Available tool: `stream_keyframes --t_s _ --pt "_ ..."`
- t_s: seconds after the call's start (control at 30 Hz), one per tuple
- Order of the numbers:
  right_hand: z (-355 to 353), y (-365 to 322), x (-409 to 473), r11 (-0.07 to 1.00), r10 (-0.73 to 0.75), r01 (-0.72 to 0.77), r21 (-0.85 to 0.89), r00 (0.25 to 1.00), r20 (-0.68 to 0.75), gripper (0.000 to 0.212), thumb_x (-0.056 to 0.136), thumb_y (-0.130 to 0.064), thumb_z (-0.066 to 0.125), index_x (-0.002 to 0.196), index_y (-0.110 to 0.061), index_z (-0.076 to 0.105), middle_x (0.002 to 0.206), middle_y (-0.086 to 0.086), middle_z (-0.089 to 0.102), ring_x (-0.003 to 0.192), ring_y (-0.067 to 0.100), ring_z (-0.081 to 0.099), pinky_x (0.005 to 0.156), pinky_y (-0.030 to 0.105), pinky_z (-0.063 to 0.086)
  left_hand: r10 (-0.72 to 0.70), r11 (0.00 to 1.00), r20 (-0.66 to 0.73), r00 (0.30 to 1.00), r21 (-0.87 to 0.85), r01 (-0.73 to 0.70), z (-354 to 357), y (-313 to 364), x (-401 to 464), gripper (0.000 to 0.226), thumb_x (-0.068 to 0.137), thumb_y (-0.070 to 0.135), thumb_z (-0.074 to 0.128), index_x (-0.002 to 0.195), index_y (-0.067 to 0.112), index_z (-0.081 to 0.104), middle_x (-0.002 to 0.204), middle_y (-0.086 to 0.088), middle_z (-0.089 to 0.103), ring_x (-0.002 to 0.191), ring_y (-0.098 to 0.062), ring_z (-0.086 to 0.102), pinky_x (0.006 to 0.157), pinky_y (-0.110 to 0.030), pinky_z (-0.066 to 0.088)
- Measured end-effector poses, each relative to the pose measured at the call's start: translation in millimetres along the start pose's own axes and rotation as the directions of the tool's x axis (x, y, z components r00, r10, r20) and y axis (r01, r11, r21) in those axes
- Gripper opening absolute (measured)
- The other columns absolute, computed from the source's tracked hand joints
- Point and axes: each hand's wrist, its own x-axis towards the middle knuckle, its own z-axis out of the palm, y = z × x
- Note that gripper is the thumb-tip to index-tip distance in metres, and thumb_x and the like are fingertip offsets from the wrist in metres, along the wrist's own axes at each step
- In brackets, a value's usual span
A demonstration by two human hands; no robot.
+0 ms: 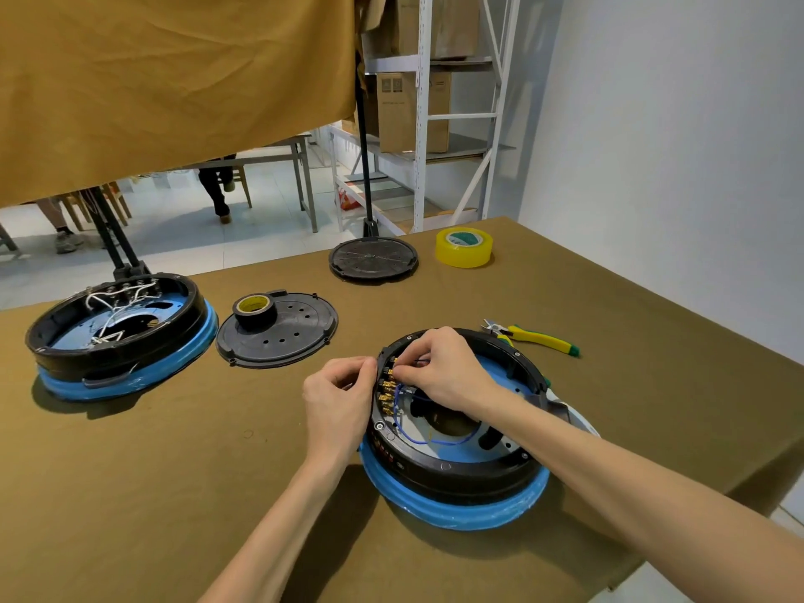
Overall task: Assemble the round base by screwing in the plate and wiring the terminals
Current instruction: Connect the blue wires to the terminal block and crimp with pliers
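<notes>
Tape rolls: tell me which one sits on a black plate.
The black tape roll, standing on the perforated black plate at left. The yellow tape roll rests directly on the table cloth.

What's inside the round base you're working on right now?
Inside the round base: brass terminals along the left wall, a looping blue wire, and a central hole. The right hand covers the upper terminals.

Single head-mounted wide-angle view, looking forward and down from above the near edge of the olive cloth-covered table (609, 298). Both forearms enter from the bottom edge, close to the lens. Background shelving appears beyond the far edge.
</notes>
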Motion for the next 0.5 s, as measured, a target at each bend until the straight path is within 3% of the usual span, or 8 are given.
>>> stream_keyframes --t_s 0.1,0.2,0.27,0.37,0.5 --pt "-4 0 -2 0.999 -0.017 0.017 -0.029 1.000 0.017 0.008 0.088 -0.021 0.079 0.094 -0.016 0.082 0.079 -0.012 0.071 0.074 -0.001 0.064 0.070 0.014 0.047 -0.031 0.999 0.041 0.999 -0.014 0.032 2 0 -1 0.010 0.099 0.020 0.066 0.099 0.027 0.073 0.097 0.008 0.074 0.095 -0.006 0.069 0.077 -0.015 0.053" --pt "-15 4 -5 0.999 0.019 -0.022 -0.049 0.999 -0.050 0.020 0.090 -0.030 0.077 0.106 -0.019 0.074 0.087 -0.010 0.070 0.077 0.000 0.063 0.065 0.010 0.045 0.000 1.000 0.064 0.998 0.020 -0.002 1 0 2 0.017 0.100 0.022 0.065 0.115 0.027 0.069 0.107 0.016 0.071 0.104 0.002 0.065 0.087 -0.018 0.052" --pt "-25 7 -6 0.992 0.003 -0.015 -0.124 0.995 -0.099 0.020 0.094 -0.028 0.071 0.109 -0.016 0.072 0.094 -0.004 0.070 0.080 0.006 0.062 0.070 0.016 0.049 -0.014 0.999 0.110 0.994 0.047 0.009 -1 1 5 0.025 0.101 0.024 0.063 0.125 0.024 0.071 0.113 0.013 0.073 0.108 0.002 0.065 0.093 -0.025 0.056" --pt "-37 6 -8 0.969 0.012 -0.002 -0.246 0.999 0.040 0.021 0.096 -0.032 0.067 0.104 -0.015 0.077 0.093 -0.002 0.073 0.083 0.013 0.066 0.075 0.032 0.056 -0.031 0.997 0.142 0.989 0.072 0.021 -5 2 8 0.025 0.102 0.024 0.061 0.122 0.021 0.075 0.111 0.010 0.076 0.105 -0.001 0.069 0.091 -0.032 0.060" --pt "-50 2 -7 0.967 0.074 -0.027 -0.253 0.981 0.178 0.017 0.097 -0.029 0.067 0.098 -0.016 0.078 0.077 -0.003 0.073 0.067 0.007 0.066 0.060 0.022 0.050 -0.016 0.990 0.213 0.977 0.140 -0.014 -8 7 13 0.026 0.105 0.022 0.057 0.124 0.020 0.074 0.108 0.012 0.074 0.104 -0.002 0.068 0.088 -0.031 0.061"
